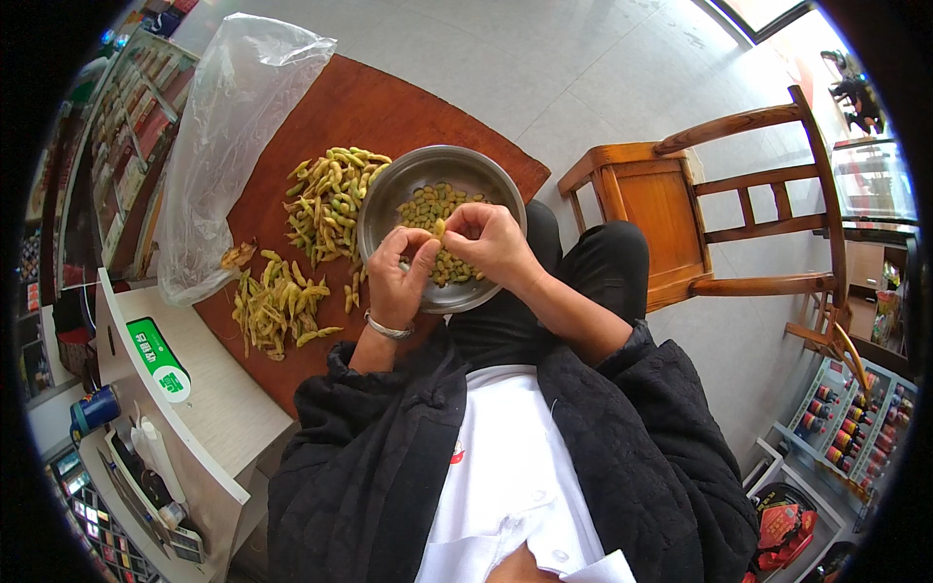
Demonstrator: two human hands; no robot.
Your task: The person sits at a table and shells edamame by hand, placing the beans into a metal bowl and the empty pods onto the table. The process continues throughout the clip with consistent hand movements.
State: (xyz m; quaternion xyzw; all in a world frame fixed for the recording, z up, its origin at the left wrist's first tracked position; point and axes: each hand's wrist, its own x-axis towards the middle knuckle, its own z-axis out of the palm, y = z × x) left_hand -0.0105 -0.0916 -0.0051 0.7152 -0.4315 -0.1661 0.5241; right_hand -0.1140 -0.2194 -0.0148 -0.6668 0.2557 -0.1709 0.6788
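My left hand (399,273), with a bracelet on its wrist, and my right hand (490,239) meet over a stainless steel bowl (466,166). Between their fingertips is a yellow-green soybean pod (439,227), pinched from both sides. Shelled green soybeans (428,206) cover part of the bowl's bottom; my hands hide some of them. Left of the bowl lies a heap of plump soybean pods (337,204), close against its rim. A second heap of flatter, yellowish pods (277,302) lies nearer to me on the reddish-brown wooden table (430,120).
A clear plastic bag (226,138) drapes over the table's left edge. A pale counter (219,386) with a green sign stands at the left, near stocked shelves (138,138). To the right are a wooden chair (649,218) and a rack of bottles (845,430).
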